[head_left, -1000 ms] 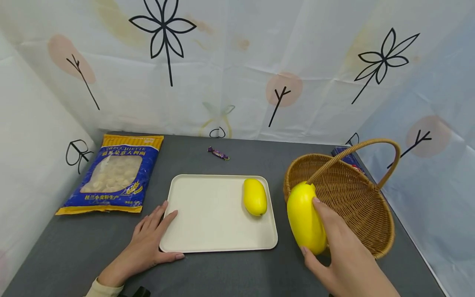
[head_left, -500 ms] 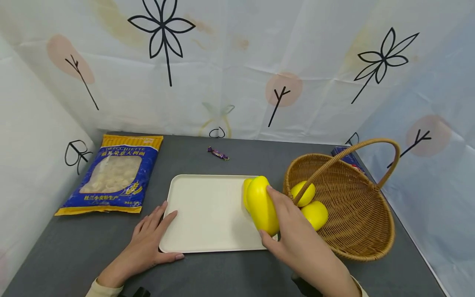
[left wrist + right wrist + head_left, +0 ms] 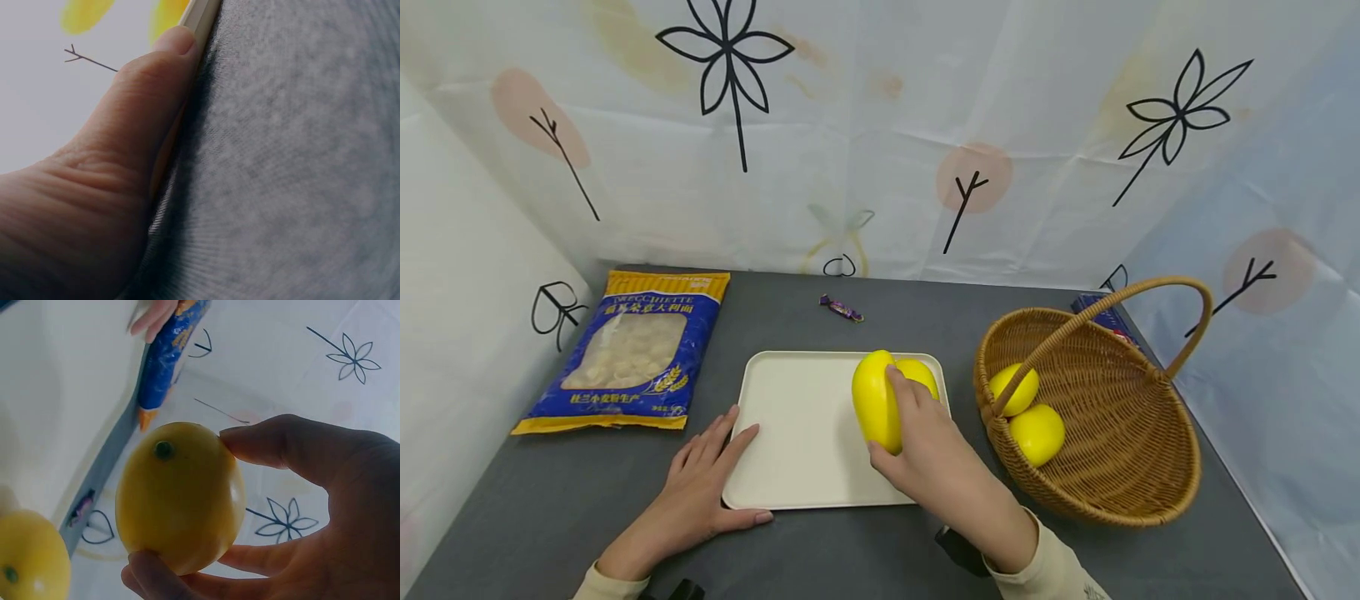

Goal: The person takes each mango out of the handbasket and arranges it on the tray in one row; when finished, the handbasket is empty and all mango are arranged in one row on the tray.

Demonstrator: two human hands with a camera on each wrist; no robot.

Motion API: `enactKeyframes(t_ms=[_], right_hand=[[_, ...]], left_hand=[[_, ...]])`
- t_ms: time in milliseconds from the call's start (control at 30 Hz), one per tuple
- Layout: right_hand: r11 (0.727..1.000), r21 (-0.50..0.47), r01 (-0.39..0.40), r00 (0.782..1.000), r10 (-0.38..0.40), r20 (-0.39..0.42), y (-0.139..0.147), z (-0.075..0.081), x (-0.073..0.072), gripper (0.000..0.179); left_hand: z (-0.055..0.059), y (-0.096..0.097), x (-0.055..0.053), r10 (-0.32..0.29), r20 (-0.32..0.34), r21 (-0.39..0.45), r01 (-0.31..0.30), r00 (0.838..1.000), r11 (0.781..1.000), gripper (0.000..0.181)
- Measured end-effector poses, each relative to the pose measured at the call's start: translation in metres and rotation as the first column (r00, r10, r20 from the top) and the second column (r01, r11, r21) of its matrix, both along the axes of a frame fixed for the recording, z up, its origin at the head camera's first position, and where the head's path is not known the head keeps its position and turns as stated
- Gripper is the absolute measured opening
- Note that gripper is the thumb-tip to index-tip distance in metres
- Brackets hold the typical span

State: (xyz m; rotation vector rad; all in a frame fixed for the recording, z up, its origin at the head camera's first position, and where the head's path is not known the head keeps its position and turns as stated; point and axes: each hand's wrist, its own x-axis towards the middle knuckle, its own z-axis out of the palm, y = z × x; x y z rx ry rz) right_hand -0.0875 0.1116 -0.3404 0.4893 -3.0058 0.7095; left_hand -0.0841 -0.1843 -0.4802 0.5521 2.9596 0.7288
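My right hand (image 3: 936,454) grips a large yellow mango (image 3: 874,400) above the right half of a cream tray (image 3: 797,433). In the right wrist view, thumb and fingers reach round the held mango, and its green stem dot shows. A smaller yellow fruit, perhaps also a mango (image 3: 919,373), lies on the tray, partly hidden behind the right hand. My left hand (image 3: 703,483) rests at the tray's left front corner with its fingers spread along the edge. The left wrist view has the thumb (image 3: 150,75) against the tray's rim.
At right stands a wicker basket (image 3: 1127,417) with a tall handle; two yellow fruits (image 3: 1037,433) lie in it. Behind it is a dark blue package (image 3: 1105,321). A blue and yellow pasta bag (image 3: 625,350) lies at left, and a purple wrapped candy (image 3: 841,308) behind the tray.
My right hand has carried the large mango leftward from the basket to above the tray, uncovering two yellow fruits in the basket. My left hand has stayed in place.
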Motion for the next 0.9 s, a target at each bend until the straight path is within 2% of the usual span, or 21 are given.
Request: enactKeyframes(t_ms=[433, 667, 900], right_hand=[[0.999, 0.008, 0.036, 0.995, -0.036, 0.097, -0.017, -0.025, -0.026, 0.081], [0.999, 0.017, 0.049, 0.989, -0.051, 0.141, -0.023, -0.037, -0.033, 0.080], [0.997, 0.043, 0.057, 0.987, -0.063, 0.149, -0.026, -0.045, -0.040, 0.079]], left_hand=[[-0.001, 0.000, 0.001, -0.007, -0.010, 0.014, 0.007, 1.000, 1.000, 0.106], [0.000, 0.000, 0.000, -0.006, -0.007, 0.012, 0.006, 1.000, 1.000, 0.106], [-0.001, 0.000, 0.001, -0.004, -0.007, 0.015, 0.004, 1.000, 1.000, 0.106]])
